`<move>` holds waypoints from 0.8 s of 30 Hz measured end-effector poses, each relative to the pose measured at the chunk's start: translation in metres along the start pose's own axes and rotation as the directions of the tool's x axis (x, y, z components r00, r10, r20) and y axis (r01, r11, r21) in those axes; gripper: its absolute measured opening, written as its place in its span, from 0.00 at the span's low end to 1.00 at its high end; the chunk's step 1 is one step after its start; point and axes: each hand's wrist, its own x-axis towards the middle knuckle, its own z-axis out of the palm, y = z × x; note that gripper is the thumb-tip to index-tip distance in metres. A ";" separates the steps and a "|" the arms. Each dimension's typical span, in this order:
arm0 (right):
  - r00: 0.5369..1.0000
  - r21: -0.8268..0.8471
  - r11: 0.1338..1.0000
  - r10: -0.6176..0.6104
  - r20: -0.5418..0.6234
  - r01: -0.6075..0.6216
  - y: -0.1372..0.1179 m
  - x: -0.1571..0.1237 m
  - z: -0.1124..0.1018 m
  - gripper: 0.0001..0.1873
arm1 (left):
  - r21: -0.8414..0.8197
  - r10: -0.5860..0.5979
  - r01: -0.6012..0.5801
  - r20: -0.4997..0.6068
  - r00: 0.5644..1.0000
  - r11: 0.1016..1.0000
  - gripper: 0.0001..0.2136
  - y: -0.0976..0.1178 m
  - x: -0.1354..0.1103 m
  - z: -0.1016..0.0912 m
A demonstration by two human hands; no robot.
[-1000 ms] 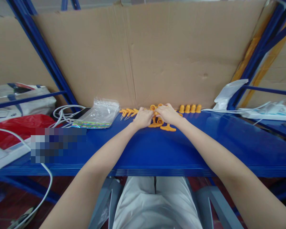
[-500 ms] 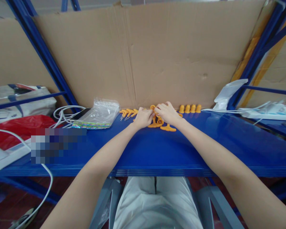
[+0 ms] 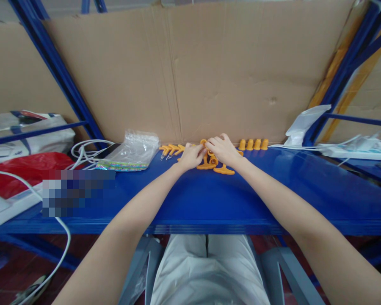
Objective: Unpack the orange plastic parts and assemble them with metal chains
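Observation:
My left hand and my right hand meet over a small heap of orange corkscrew parts near the back of the blue table. Between their fingertips is an orange corkscrew piece with a rounded end; my fingers hide most of it. Just in front lie orange T-shaped handles, one below my right wrist and another beside an orange cup with its opening toward me. Left of my left hand, several orange corkscrews with metal spirals lie in a row.
Several orange cups stand in a row at the right, against the cardboard panel. Clear plastic bags lie on the left, near white cables and a red bag. A white pouch leans at the back right.
Hardly anything differs. The fingers of both hands shift slightly around the orange piece, while the rows of corkscrews and cups stay in place.

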 end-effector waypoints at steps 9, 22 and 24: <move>0.999 0.056 0.998 0.031 0.025 -0.032 0.001 -0.001 0.000 0.16 | 0.004 0.022 -0.022 -0.021 1.000 1.000 0.13 -0.004 -0.001 0.005; 0.996 0.071 0.997 -0.001 0.092 -0.006 0.002 -0.004 0.009 0.15 | 0.129 0.082 -0.082 0.009 0.997 0.988 0.14 -0.005 -0.006 -0.003; 0.995 0.058 0.998 0.011 0.103 -0.017 0.002 -0.003 0.007 0.15 | 0.142 0.089 -0.088 0.002 0.996 0.986 0.14 -0.006 -0.005 -0.002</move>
